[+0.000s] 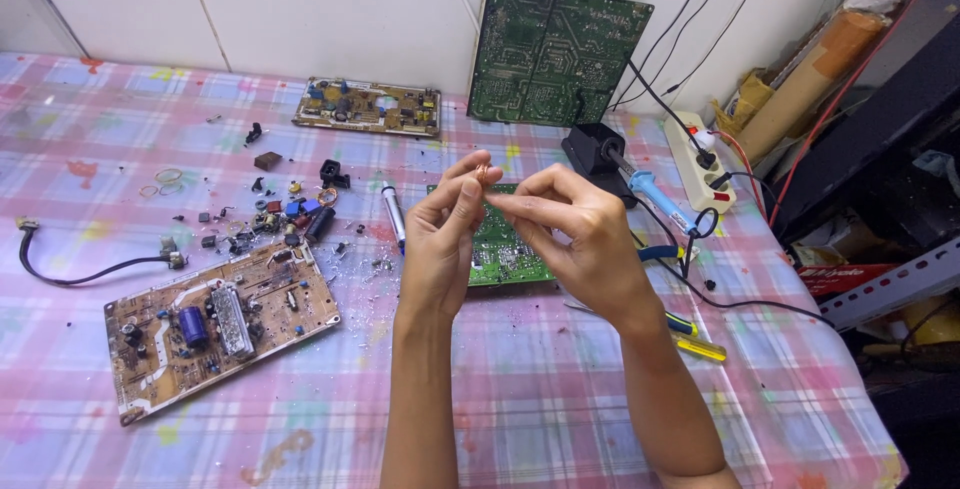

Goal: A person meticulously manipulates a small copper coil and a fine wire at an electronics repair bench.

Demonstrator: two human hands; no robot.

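Hands pinching a small copper coil above the worktop.

Left hand (440, 239) and right hand (580, 234) meet fingertip to fingertip, both closed narrowly on the copper coil (482, 171), raised over a green circuit board (505, 254) lying on the checked worktop (560, 389). Just right, a blue-handled soldering iron (650, 194) rests in its black stand (592, 149); a brown circuit board (215, 324) lies well to the left.

A workbench against a white tiled wall (300, 9)

A pink plaid tablecloth (560, 399) covers the table beneath the hands; dark metal shelving (880, 289) stands off to their right.
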